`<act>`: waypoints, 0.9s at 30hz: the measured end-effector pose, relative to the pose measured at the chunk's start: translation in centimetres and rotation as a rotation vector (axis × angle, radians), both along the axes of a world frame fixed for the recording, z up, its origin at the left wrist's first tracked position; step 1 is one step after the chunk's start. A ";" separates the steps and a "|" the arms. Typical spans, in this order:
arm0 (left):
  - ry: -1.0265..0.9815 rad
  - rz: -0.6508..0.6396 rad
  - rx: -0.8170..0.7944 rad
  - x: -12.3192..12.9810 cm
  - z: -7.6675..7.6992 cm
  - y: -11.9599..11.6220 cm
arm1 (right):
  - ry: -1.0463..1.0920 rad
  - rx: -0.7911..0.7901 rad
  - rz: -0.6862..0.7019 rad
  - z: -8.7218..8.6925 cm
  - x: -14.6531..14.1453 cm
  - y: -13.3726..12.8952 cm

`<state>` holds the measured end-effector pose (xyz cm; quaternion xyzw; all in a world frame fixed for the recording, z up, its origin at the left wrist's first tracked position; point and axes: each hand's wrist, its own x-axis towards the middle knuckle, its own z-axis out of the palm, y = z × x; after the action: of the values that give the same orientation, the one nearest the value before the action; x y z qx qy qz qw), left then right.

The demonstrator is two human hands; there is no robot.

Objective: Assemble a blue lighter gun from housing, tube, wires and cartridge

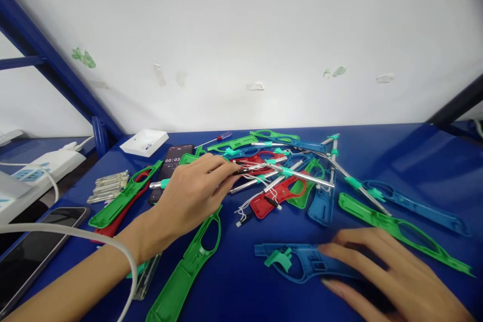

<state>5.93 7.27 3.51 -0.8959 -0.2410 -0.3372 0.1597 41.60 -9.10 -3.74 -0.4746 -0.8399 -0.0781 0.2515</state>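
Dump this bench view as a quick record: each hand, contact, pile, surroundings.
left hand: fingertips pinching a thin dark piece at the pile's edge
right hand: fingers and thumb on a blue casing
on blue casing: teal tape
pile: red casing, silver tube, other casings, white wires
front: green casing, flat on blue table
rear: screwdriver, white tray
timer phone: beyond left hand, partly hidden
far left: power strip

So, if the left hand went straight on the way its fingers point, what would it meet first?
Probably the silver rods heaped just ahead of the left hand, though a single view leaves depth unclear and it might pass above them.
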 end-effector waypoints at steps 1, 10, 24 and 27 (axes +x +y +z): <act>0.000 0.000 -0.002 -0.1 0.1 -0.1 | -0.009 -0.016 0.004 0.1 -0.4 0.2; -0.003 0.040 -0.026 -0.8 0.3 -0.6 | -0.026 -0.092 0.042 4.3 -3.3 2.6; -0.013 0.059 -0.071 -1.4 -0.8 0.0 | -0.050 -0.169 0.073 5.4 -7.1 11.3; -0.014 0.073 -0.078 -1.4 -0.7 0.0 | -0.015 -0.189 0.073 4.9 -7.1 11.4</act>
<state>4.55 7.25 2.77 -0.8897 -0.2875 -0.3279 0.1353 34.50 2.26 1.19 -0.4645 -0.8621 0.0071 0.2023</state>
